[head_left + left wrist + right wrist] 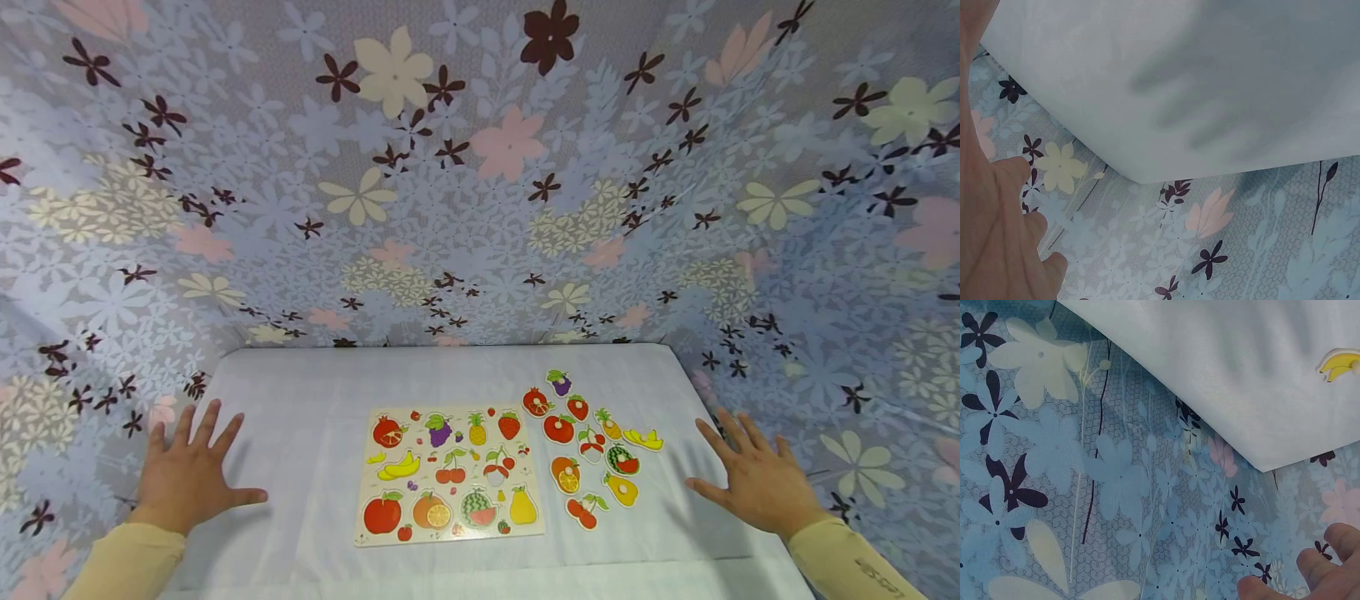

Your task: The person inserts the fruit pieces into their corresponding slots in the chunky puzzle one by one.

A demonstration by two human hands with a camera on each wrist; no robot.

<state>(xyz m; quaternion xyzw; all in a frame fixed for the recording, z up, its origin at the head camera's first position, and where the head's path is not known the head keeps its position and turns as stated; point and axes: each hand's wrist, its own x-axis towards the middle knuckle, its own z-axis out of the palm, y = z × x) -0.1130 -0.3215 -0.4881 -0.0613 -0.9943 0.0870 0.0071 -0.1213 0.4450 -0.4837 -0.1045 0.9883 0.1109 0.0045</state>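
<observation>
My left hand (187, 477) is held out over the left side of the white table, fingers spread, holding nothing. Its fingers also show at the edge of the left wrist view, with a hand-shaped shadow on the cloth. On the other side, my right hand (757, 483) hovers with spread fingers, also holding nothing. Nearest to it is a banana piece (643, 439). A fruit puzzle board (450, 446) lies flat between the hands, printed with fruit pictures. Right of the board are scattered loose knobbed pieces, among them a watermelon piece (622, 460), a pear piece (621, 489) and a cherry piece (587, 510).
The table is covered with a white cloth (292, 442). Behind it and at both sides hangs a floral curtain (450, 208), close to the table's edges. Grape (559, 382) and pomegranate (537, 402) pieces lie beyond the board's upper right corner.
</observation>
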